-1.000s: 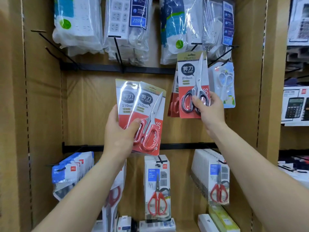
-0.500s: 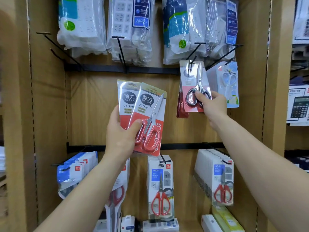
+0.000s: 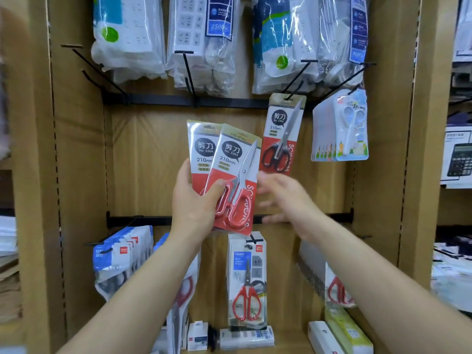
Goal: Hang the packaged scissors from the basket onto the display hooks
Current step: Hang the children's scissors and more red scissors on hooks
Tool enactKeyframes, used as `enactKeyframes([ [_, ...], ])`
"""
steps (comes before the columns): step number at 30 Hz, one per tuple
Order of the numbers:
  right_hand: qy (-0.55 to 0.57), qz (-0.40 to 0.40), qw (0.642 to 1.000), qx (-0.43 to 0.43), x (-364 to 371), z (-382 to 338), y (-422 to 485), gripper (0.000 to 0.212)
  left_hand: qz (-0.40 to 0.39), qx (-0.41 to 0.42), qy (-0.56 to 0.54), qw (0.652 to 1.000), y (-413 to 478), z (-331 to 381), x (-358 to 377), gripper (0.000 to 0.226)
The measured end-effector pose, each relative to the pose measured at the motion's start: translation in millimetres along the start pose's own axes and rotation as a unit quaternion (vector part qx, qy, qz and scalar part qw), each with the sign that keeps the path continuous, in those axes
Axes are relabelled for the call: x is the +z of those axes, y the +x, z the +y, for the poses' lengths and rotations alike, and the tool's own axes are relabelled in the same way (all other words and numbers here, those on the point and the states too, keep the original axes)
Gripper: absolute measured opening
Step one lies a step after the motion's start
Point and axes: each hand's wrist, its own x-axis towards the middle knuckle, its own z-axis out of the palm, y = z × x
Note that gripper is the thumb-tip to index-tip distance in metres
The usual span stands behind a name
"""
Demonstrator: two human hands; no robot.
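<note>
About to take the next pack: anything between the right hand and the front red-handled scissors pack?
Nothing visible. The open right hand is just right of the front red-handled scissors pack; the left hand grips its lower left corner.

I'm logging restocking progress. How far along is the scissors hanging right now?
Done: one black-handled scissors pack hangs on its hook, free of both hands. In hand: the left hand grips two more packs; the right hand, blurred and open, is beside them. Left: those two need hanging; the basket is out of view, so further stock is unknown.
</note>
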Motion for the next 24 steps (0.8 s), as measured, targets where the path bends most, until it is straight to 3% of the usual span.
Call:
enactKeyframes([
  [2,0.017,-0.037,0.999,0.002,12.1,3.9,-16.4,0.049,0.006,0.008,-0.001,1.000,-2.3,-3.8,3.2,0.037],
  [4,0.051,-0.002,0.999,0.002,18.0,6.2,-20.3,0.054,0.010,0.004,-0.008,1.000,-4.9,-4.3,7.4,0.039],
  [13,0.173,0.048,0.984,0.006,12.4,8.3,-14.2,0.037,0.024,0.001,-0.007,1.000,-4.2,0.6,8.7,0.034],
  [19,0.215,0.127,0.968,-0.040,-0.8,-4.7,-4.6,0.023,0.033,0.017,0.034,0.999,3.2,-1.6,1.6,0.050],
  [24,0.203,0.229,0.950,-0.066,-37.2,-24.4,29.7,0.027,0.034,-0.012,0.033,0.999,4.5,-5.4,-7.5,0.054],
])
